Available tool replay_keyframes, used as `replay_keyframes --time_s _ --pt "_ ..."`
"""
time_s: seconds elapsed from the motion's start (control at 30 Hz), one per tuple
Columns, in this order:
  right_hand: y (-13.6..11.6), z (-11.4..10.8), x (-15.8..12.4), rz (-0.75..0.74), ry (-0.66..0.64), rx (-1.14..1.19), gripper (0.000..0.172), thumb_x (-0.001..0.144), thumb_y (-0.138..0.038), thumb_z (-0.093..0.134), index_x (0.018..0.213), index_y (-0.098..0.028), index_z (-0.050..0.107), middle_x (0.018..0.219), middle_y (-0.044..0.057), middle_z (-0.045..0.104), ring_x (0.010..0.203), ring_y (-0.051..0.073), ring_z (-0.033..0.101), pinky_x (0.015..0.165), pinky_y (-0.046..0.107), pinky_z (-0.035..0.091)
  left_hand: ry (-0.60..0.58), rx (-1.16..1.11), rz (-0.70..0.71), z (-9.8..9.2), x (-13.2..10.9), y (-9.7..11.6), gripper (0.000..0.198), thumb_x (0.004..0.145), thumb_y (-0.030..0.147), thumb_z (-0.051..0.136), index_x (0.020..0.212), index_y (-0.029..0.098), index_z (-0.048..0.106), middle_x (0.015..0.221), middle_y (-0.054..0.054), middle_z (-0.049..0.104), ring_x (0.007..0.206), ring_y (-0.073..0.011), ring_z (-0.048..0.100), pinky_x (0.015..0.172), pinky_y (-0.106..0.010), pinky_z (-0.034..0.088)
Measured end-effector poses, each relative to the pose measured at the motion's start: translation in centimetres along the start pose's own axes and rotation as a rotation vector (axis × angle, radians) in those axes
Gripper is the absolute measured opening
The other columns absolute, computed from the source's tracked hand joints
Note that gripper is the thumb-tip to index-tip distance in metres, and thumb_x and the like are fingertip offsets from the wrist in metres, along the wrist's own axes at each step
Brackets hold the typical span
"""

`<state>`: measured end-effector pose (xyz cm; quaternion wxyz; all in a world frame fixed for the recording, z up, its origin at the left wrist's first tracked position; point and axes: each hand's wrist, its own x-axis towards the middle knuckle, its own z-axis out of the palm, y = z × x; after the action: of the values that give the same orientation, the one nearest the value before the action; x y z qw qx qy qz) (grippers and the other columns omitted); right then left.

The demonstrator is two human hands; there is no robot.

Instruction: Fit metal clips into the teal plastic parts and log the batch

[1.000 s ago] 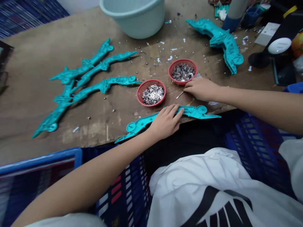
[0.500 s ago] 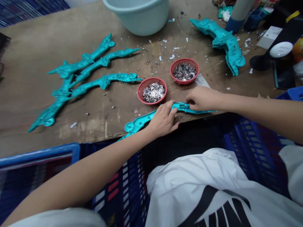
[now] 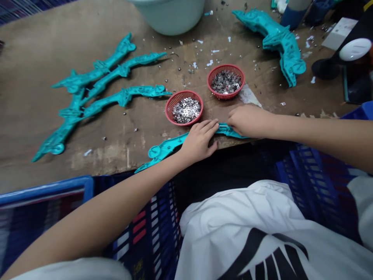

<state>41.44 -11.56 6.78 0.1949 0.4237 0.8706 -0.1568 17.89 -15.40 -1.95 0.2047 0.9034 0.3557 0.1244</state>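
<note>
Now both hands are on the teal plastic piece (image 3: 166,149) — the right hand (image 3: 247,121), out over the table a second ago, has come down onto its far end, its fingers curled over so that I cannot tell whether they pinch anything. The left hand (image 3: 199,140) lies flat across the middle, fingers straight and pressed together. The piece sits along the near edge of the wooden table (image 3: 43,50), just below two red baskets (image 3: 167,111) of silver metal bits (image 3: 186,111) — other teal pieces (image 3: 122,97) lie off to the left.
</note>
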Motion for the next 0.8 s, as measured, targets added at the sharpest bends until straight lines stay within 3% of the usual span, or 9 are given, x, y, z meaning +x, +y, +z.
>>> replay_keyframes --time_s 0.17,0.43,0.57,0.63,0.8 --pt "-1.2 -0.6 -0.2 -0.015 -0.039 -0.128 0.031 0.102 -0.013 0.054 0.110 -0.009 0.084 0.102 0.022 0.081 0.092 0.032 0.076 0.073 0.037 0.048 -0.036 0.022 -0.029 -0.3 0.5 0.5 0.057 0.100 0.026 0.058 0.153 0.008 0.066 0.164 -0.021 0.063 0.154 -0.0366 0.057 0.124 -0.058 0.049" --pt "-2.4 0.1 -0.8 0.004 -0.046 -0.124 0.029 0.102 -0.010 0.054 0.112 -0.008 0.082 0.102 0.021 0.079 0.093 0.031 0.075 0.070 0.037 0.042 -0.034 0.039 -0.027 -0.3 0.5 0.6 0.054 0.101 0.025 0.053 0.151 0.009 0.066 0.160 -0.018 0.067 0.154 -0.0348 0.057 0.124 -0.053 0.047" --pt "-0.6 -0.3 -0.5 0.033 -0.069 -0.026 0.028 0.101 -0.019 0.058 0.105 -0.012 0.085 0.104 0.020 0.081 0.090 0.030 0.073 0.075 0.038 0.045 -0.019 0.003 -0.073 -0.2 0.2 0.7 0.068 0.101 0.026 0.053 0.164 0.001 0.049 0.165 -0.024 0.060 0.153 -0.0341 0.057 0.125 -0.051 0.046" --pt "1.0 -0.9 -0.4 0.037 -0.017 0.059 0.026 0.099 -0.024 0.062 0.101 -0.015 0.085 0.100 0.017 0.082 0.090 0.031 0.072 0.080 0.040 0.047 -0.030 -0.003 -0.055 -0.2 0.1 0.6 0.073 0.100 0.024 0.055 0.169 0.004 0.044 0.167 -0.023 0.058 0.153 -0.0349 0.056 0.125 -0.053 0.046" --pt "2.7 -1.5 -0.6 0.055 0.275 0.316 0.027 0.103 -0.033 0.061 0.112 -0.017 0.081 0.098 0.009 0.079 0.099 0.031 0.071 0.090 0.041 0.049 -0.058 0.043 0.008 -0.3 0.2 0.5 0.061 0.101 0.024 0.053 0.160 0.012 0.060 0.165 -0.019 0.061 0.155 -0.0378 0.053 0.124 -0.056 0.045"
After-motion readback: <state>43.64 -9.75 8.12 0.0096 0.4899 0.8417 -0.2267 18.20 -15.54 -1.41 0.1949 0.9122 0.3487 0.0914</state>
